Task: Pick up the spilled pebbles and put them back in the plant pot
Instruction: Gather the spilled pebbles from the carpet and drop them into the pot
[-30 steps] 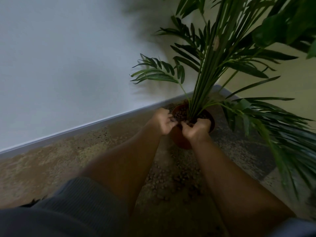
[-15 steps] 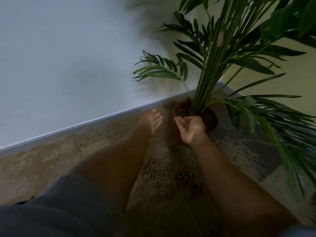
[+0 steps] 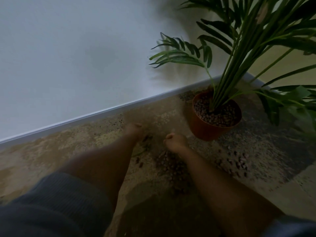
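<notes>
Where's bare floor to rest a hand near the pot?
Free: the strip between the baseboard and left hand, and the floor left of the left forearm. Crowded: spilled pebbles under the right hand and right of it, below the plant pot.

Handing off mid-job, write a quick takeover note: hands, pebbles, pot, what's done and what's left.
Left hand: low over the floor, left of the spill; blurred, grip unclear.
Right hand: fingers curled, at the near edge of the spilled pebbles; contents not visible.
Plant pot: upright in the corner, right of both hands, with pebbles filling its top around the stems.
Done: a layer of pebbles is in the pot.
Left: a pile between the forearms and a second scatter right of the right arm, below the pot. Gather both into the pot.
</notes>
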Demonstrator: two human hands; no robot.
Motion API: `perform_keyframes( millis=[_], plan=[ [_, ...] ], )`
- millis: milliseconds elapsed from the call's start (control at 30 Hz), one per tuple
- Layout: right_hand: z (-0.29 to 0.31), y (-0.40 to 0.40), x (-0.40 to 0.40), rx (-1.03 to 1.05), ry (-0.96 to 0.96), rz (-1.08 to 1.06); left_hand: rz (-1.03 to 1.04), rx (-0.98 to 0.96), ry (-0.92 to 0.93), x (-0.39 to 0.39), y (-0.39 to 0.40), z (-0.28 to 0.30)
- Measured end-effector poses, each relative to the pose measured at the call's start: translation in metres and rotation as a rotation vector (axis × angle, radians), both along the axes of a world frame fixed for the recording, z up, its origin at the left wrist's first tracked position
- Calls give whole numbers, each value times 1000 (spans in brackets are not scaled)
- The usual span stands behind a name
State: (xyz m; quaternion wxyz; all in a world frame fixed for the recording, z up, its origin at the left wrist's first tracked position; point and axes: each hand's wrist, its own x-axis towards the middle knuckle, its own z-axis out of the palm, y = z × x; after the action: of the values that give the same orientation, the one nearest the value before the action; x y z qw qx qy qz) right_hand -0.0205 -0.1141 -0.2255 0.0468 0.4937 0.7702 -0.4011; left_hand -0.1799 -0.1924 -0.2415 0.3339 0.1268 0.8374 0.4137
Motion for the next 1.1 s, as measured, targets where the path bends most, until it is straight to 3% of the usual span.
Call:
perform_keyframes(
  millis=[200,333,467,600,1100],
  plan=[
    [-30,-14,-7,108,-136,285,-355,-245,151,-6,5,-25],
    [-46,-23,-8,173,-268,442,-533,-278,206,-2,11,-43],
    [-57,-30,-8,201,-260,463,-554,-334,319,4,14,-59],
    [-58,-33,-8,224,-168,490,-551,-273,357,9,12,-69],
    [-36,-30,-13,239,-203,573,-464,-277,197,12,11,-54]
  ],
)
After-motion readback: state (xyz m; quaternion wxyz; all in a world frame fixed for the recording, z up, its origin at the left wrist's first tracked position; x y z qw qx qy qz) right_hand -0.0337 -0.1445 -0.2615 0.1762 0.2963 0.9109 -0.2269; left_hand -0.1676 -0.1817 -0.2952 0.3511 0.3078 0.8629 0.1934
